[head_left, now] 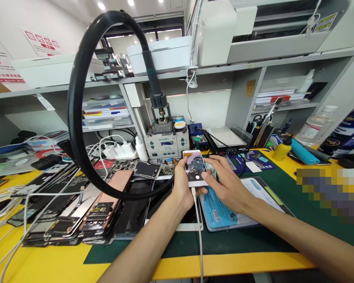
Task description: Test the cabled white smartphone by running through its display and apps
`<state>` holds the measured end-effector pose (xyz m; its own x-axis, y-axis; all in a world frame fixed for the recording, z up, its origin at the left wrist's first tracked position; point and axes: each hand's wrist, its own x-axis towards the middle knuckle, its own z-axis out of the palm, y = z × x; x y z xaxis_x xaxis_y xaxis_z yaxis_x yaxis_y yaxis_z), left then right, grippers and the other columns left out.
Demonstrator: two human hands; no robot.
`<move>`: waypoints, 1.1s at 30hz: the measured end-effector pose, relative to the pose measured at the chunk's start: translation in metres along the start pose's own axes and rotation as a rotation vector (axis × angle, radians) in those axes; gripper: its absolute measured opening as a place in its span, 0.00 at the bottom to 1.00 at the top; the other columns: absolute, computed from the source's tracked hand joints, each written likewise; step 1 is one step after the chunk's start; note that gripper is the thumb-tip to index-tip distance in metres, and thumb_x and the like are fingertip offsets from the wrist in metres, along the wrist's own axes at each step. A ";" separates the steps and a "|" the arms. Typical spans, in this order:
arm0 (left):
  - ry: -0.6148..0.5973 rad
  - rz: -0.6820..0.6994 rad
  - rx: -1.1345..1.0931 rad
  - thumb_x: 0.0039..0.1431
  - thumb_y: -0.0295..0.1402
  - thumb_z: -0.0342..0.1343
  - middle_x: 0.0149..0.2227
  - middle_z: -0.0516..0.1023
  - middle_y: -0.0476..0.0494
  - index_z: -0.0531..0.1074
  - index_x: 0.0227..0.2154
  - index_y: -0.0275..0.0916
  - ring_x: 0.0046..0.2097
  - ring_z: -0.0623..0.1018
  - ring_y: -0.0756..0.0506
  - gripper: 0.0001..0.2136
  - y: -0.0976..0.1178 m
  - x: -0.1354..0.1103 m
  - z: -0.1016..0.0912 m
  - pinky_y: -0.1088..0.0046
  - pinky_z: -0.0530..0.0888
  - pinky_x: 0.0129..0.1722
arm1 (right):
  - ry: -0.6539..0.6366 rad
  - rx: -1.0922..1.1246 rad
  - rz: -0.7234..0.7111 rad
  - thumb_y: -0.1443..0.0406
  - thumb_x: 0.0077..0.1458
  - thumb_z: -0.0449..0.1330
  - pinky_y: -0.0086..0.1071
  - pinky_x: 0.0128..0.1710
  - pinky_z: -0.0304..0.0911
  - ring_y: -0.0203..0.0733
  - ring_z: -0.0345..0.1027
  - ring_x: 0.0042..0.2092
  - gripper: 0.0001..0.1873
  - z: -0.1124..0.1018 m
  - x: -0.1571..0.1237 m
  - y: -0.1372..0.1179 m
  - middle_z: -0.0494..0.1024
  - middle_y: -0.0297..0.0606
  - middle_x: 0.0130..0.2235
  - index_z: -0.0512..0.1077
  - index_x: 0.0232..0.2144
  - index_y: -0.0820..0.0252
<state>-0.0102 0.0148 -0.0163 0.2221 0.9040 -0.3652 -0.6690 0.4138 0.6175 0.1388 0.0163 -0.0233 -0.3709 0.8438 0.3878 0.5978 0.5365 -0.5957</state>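
A white smartphone (195, 181) is held upright just above the bench, and its screen shows a camera picture of a circuit board. My left hand (181, 182) is closed around its left side. My right hand (225, 182) is at its right side, with the thumb on the lower right of the screen and the index finger by the upper edge; its other fingers are partly hidden. A white cable (198, 224) plugs into the phone's bottom end. Behind and below lie a blue-and-white packaged sheet (218, 212) and a dark tablet-like panel with a white frame (191, 226).
Stacked phone parts (106, 212) crowd the left. A thick black hose (76, 106) loops up from the grey rework station (165, 145). Tools stand in a holder (261, 131) at the back right, near a clear bottle (317, 127). A green mat (312, 220) covers the yellow bench (224, 263).
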 end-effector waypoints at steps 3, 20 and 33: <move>-0.002 0.004 0.001 0.58 0.51 0.48 0.32 0.79 0.36 0.76 0.43 0.32 0.21 0.75 0.46 0.26 0.000 0.000 0.001 0.72 0.71 0.12 | 0.000 0.003 -0.010 0.54 0.65 0.48 0.47 0.62 0.53 0.51 0.54 0.62 0.25 0.000 0.001 0.000 0.59 0.47 0.60 0.61 0.59 0.57; -0.165 0.187 -0.007 0.65 0.50 0.42 0.32 0.80 0.38 0.72 0.50 0.33 0.26 0.79 0.44 0.26 -0.002 -0.018 0.020 0.73 0.74 0.20 | 0.389 0.187 -0.151 0.62 0.60 0.57 0.44 0.56 0.62 0.49 0.64 0.56 0.15 -0.010 0.003 -0.004 0.69 0.45 0.52 0.72 0.49 0.57; -0.236 0.315 0.102 0.67 0.49 0.42 0.35 0.81 0.40 0.69 0.56 0.39 0.30 0.80 0.41 0.25 -0.012 -0.023 0.020 0.69 0.76 0.25 | 0.384 0.102 -0.144 0.58 0.55 0.63 0.50 0.59 0.59 0.54 0.59 0.61 0.21 -0.015 0.008 -0.003 0.63 0.44 0.60 0.74 0.52 0.49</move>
<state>0.0071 -0.0090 -0.0009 0.1823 0.9831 0.0160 -0.6590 0.1101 0.7440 0.1448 0.0210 -0.0081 -0.1425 0.7053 0.6945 0.4785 0.6633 -0.5755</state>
